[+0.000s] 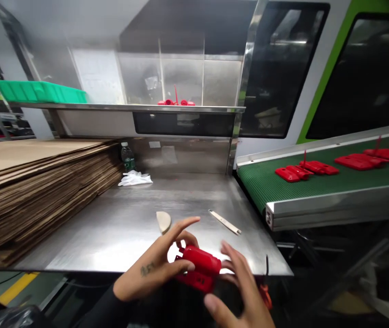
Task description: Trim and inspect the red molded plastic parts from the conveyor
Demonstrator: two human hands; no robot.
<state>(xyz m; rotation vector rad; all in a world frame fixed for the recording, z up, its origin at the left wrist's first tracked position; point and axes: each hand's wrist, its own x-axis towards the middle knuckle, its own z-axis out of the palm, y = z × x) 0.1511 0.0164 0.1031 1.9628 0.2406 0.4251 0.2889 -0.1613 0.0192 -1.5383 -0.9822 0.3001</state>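
Observation:
Both hands meet over the front edge of a steel table [129, 228]. My left hand [149, 271] grips a red plastic moulded part [199, 269] from the left, index finger stretched out above it. My right hand [238, 291] cups the same part from the right, fingers spread and partly blurred. The part looks like two red shells stacked together; its underside is hidden by my fingers.
A tall stack of flat cardboard [33, 191] fills the table's left. A green conveyor belt [317, 187] at right carries several red parts [305, 169]. On the table lie a beige wedge [163, 221], a thin strip [225, 222], white cloth [134, 179], a bottle [127, 157]. A green bin [37, 91] sits on the shelf.

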